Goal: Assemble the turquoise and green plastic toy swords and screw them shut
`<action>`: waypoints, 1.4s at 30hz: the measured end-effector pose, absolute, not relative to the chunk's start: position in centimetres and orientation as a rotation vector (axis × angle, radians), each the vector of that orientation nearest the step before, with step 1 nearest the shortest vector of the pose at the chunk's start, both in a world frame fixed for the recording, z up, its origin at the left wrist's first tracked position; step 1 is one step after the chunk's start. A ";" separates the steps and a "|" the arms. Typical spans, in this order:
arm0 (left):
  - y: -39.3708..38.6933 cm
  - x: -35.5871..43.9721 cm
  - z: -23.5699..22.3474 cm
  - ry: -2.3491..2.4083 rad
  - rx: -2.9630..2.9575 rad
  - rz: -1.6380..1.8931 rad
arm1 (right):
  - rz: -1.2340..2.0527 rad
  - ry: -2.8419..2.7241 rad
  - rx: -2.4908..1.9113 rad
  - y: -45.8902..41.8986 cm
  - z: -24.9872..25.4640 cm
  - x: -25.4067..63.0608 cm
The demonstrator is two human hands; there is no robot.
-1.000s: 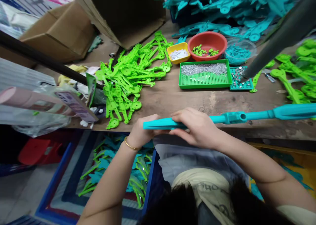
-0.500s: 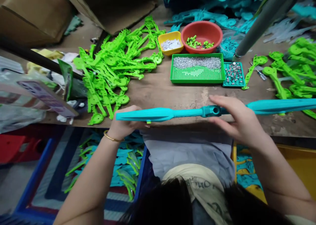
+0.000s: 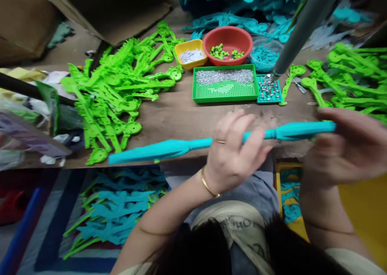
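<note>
A long teal plastic toy piece (image 3: 169, 148) lies level along the front edge of the wooden table (image 3: 187, 116). My left hand (image 3: 232, 156), with a ring and a gold bangle, is wrapped round its thin middle shaft. My right hand (image 3: 347, 146) is blurred by motion and closes on the wider right end of the same piece. The left end of the piece sticks out free over the table edge.
A heap of green plastic parts (image 3: 117, 85) covers the table's left, more lie at right (image 3: 347, 73). Behind stand a green screw tray (image 3: 225, 85), small teal tray (image 3: 268, 92), yellow dish (image 3: 191, 54), red bowl (image 3: 228, 43), grey pole (image 3: 302, 25). Teal parts fill a floor bin (image 3: 121, 210).
My left hand slid from the piece's left end to its middle shaft. My right hand moved out to the right end. The view shifted right.
</note>
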State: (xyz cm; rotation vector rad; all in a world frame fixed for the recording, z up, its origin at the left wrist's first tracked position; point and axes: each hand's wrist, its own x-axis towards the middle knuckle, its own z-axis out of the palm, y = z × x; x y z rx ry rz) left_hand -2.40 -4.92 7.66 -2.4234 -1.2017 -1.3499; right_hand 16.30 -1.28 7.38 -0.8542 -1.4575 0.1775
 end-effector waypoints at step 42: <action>1.8 1.1 10.9 -1.160 -2.933 -1.127 | 0.884 -1.646 -0.980 -2.7 2.8 25.0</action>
